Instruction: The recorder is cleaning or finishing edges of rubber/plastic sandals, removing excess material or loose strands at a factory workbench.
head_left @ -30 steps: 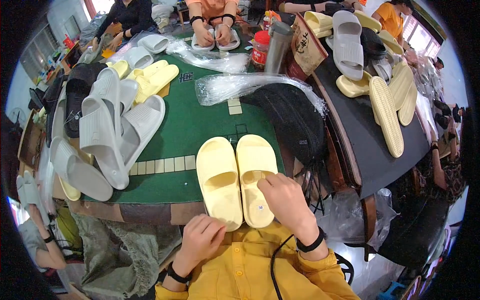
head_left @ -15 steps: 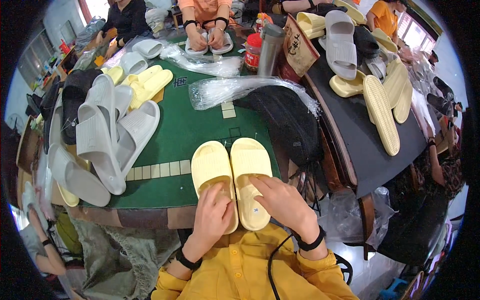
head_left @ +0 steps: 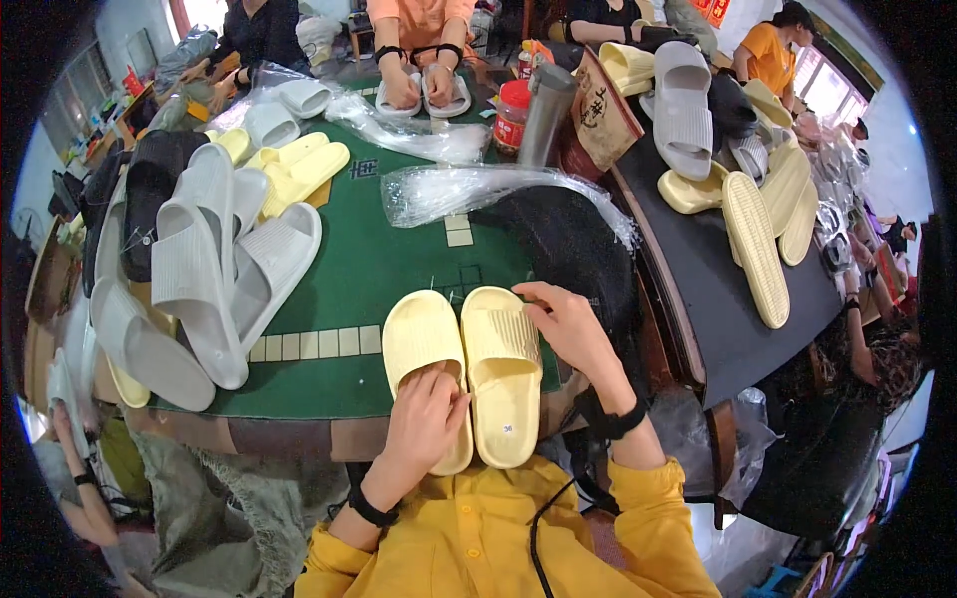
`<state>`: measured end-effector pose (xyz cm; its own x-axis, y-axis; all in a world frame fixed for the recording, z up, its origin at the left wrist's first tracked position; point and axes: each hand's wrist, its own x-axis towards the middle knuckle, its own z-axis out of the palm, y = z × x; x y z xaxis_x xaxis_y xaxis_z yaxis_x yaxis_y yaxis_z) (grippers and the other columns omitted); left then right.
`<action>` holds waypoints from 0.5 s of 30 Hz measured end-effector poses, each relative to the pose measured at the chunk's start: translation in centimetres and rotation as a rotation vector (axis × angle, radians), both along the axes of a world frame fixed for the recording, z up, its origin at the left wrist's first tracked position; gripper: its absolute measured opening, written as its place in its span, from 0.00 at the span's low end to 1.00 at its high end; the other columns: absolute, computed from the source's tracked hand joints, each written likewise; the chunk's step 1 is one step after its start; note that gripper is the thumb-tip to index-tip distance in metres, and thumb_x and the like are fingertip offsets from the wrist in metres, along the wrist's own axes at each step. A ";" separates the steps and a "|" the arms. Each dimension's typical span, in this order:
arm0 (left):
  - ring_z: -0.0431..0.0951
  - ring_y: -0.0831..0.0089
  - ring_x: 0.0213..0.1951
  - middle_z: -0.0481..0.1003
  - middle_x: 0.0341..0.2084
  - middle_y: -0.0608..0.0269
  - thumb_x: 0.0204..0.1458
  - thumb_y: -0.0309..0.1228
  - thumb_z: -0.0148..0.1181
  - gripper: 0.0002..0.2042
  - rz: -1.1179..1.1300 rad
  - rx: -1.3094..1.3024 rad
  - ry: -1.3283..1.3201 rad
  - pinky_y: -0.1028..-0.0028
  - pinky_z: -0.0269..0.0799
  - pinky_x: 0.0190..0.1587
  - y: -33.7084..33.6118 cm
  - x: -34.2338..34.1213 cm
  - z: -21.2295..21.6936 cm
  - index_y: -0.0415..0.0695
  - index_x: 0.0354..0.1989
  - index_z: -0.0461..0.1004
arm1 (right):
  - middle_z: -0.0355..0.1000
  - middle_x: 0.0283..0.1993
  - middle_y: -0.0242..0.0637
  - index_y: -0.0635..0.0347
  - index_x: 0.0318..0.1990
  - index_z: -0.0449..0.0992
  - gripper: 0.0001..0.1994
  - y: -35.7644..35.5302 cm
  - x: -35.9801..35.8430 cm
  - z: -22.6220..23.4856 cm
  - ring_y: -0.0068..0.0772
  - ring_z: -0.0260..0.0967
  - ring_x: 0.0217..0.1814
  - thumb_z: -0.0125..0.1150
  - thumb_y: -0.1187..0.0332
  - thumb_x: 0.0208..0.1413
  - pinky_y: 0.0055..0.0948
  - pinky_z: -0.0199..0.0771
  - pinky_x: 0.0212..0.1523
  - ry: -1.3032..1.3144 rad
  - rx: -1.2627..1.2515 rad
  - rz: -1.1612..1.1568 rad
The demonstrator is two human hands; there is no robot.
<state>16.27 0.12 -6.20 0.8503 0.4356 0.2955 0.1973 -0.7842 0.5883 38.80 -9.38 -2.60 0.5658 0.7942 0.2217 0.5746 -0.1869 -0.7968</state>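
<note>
Two pale yellow slippers lie side by side at the table's near edge, toes pointing away from me. Into the foot opening of the left slipper [head_left: 422, 324] reach the fingers of my left hand [head_left: 424, 419]; the strap hides their tips, and the thumb rests near the inner edge. My right hand [head_left: 573, 329] is at the outer toe side of the right slipper [head_left: 503, 394], index finger stretched toward the toe and thumb near the ribbed strap. Its fingers are apart and hold nothing I can see. A small size sticker lies on the right slipper's heel.
Grey slippers [head_left: 189, 279], black slippers [head_left: 155, 194] and yellow slippers [head_left: 304, 174] crowd the left of the green table [head_left: 349, 269]. Plastic bags [head_left: 429, 194], a red-lidded jar [head_left: 511, 118] and a thermos [head_left: 546, 115] stand or lie farther back. Across from me, a person's hands [head_left: 419, 88] touch slippers.
My right hand has left the right slipper's foot opening and moved outward and up to its toe side. My left hand stays in the left slipper.
</note>
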 end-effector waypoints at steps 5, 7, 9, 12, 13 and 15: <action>0.72 0.51 0.35 0.71 0.29 0.52 0.54 0.29 0.61 0.09 0.006 -0.001 -0.027 0.56 0.67 0.38 0.0 0.1 0.1 0.40 0.31 0.67 | 0.78 0.42 0.50 0.62 0.49 0.78 0.14 2.2 1.3 -1.6 0.49 0.77 0.43 0.61 0.68 0.56 0.41 0.77 0.44 -0.111 -0.207 -0.021; 0.73 0.51 0.35 0.71 0.29 0.53 0.54 0.30 0.61 0.09 0.005 -0.031 0.025 0.57 0.68 0.39 0.1 0.3 0.3 0.39 0.33 0.66 | 0.78 0.42 0.50 0.63 0.48 0.78 0.14 2.8 1.8 -2.2 0.48 0.78 0.42 0.61 0.69 0.55 0.40 0.77 0.44 -0.119 -0.116 0.000; 0.73 0.51 0.35 0.71 0.29 0.53 0.54 0.30 0.61 0.10 0.006 0.003 0.023 0.57 0.68 0.39 0.3 0.5 0.3 0.39 0.34 0.66 | 0.78 0.41 0.50 0.64 0.48 0.78 0.14 3.3 2.1 -1.9 0.48 0.78 0.42 0.60 0.70 0.55 0.39 0.77 0.44 -0.127 -0.026 0.022; 0.74 0.51 0.36 0.72 0.30 0.52 0.54 0.31 0.61 0.11 -0.019 0.037 0.044 0.57 0.69 0.40 1.0 1.0 0.2 0.39 0.35 0.66 | 0.79 0.43 0.44 0.68 0.44 0.79 0.09 4.2 2.1 -0.2 0.36 0.79 0.40 0.59 0.74 0.57 0.30 0.78 0.44 -0.053 -0.006 0.076; 0.74 0.50 0.37 0.72 0.30 0.51 0.54 0.32 0.61 0.11 -0.048 0.036 0.067 0.56 0.70 0.40 1.1 1.1 0.2 0.40 0.36 0.67 | 0.79 0.40 0.44 0.68 0.44 0.77 0.10 4.7 2.1 0.3 0.34 0.79 0.38 0.59 0.75 0.56 0.30 0.79 0.41 0.119 0.002 0.134; 0.75 0.50 0.37 0.73 0.31 0.51 0.53 0.32 0.61 0.11 -0.077 0.036 0.086 0.56 0.70 0.40 1.1 1.2 0.0 0.40 0.36 0.67 | 0.78 0.36 0.44 0.68 0.45 0.76 0.10 5.6 2.0 0.9 0.33 0.79 0.36 0.59 0.75 0.55 0.30 0.79 0.37 0.288 0.013 0.188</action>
